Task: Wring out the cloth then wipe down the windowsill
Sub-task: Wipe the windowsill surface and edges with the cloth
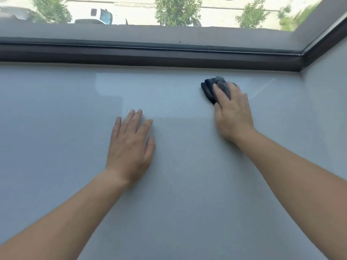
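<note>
Pale grey and glossy, the windowsill (169, 184) fills most of the view, running back to a dark window frame (150, 57) that turns a corner at the far right. On this surface, toward the far right and a little short of the frame, lies the cloth (210, 89), a dark grey bunched wad sitting directly on the sill. The right hand (232, 113) is laid on top of it, palm down, with its fingers (217, 92) stretched forward over the fabric and held close together, pressing the cloth flat against the sill rather than pinching it; the thumb lies along the near left edge of the wad. Only the far and left parts of the cloth show beyond the fingertips.

Well apart to the left, the left hand (129, 145) rests flat on the bare sill, palm down, fingers extended and slightly fanned, gripping nothing. Both bare forearms reach in from the lower corners.

A faint light streak (262, 88) crosses the sill just right of the cloth, angling toward the corner of the frame. No container shows anywhere on the sill. Through the glass, beyond the frame, are green trees (178, 12), pale pavement and a white vehicle (101, 15) parked below.
</note>
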A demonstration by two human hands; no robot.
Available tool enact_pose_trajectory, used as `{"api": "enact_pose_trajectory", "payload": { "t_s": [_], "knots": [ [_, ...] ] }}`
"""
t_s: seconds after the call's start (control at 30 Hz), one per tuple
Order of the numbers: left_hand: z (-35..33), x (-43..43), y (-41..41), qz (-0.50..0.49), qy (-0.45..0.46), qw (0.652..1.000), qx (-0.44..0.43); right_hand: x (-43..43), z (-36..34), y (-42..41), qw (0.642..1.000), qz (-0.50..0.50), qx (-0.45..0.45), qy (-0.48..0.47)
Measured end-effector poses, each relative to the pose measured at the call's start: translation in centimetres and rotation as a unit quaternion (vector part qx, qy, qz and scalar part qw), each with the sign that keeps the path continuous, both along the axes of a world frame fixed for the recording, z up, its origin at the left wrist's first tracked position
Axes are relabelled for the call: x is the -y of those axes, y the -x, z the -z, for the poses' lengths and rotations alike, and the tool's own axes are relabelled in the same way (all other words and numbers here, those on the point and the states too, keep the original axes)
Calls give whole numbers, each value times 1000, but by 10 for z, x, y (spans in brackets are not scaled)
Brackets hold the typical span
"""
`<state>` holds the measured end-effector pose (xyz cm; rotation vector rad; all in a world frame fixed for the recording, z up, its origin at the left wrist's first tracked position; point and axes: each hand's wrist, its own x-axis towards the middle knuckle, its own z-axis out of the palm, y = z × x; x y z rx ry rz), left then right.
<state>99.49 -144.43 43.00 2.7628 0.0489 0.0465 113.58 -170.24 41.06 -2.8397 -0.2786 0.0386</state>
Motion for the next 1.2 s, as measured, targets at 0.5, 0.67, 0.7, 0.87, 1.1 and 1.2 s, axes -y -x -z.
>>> {"api": "enact_pose_trajectory", "payload": {
  "t_s": [0.5, 0.67, 0.7, 0.87, 1.1, 1.2],
  "knots": [
    [12, 46, 29, -8, -53, 997, -59, 8, -5, 42, 999, 25, -7, -42],
    [12, 47, 29, -13, -47, 997, -56, -8, -3, 151, 992, -118, 5, -55],
    [13, 47, 29, -14, -47, 997, -56, -2, -2, 159, 987, -151, 2, -47],
    [13, 48, 30, -22, -48, 997, -56, 28, -3, 92, 997, -69, 2, -17],
    [14, 49, 30, -23, -43, 998, -49, 8, 1, 144, 991, -121, 11, -50],
    [13, 48, 31, -20, -40, 998, -43, 20, 1, 158, 978, -204, -4, -37]
  ]
}}
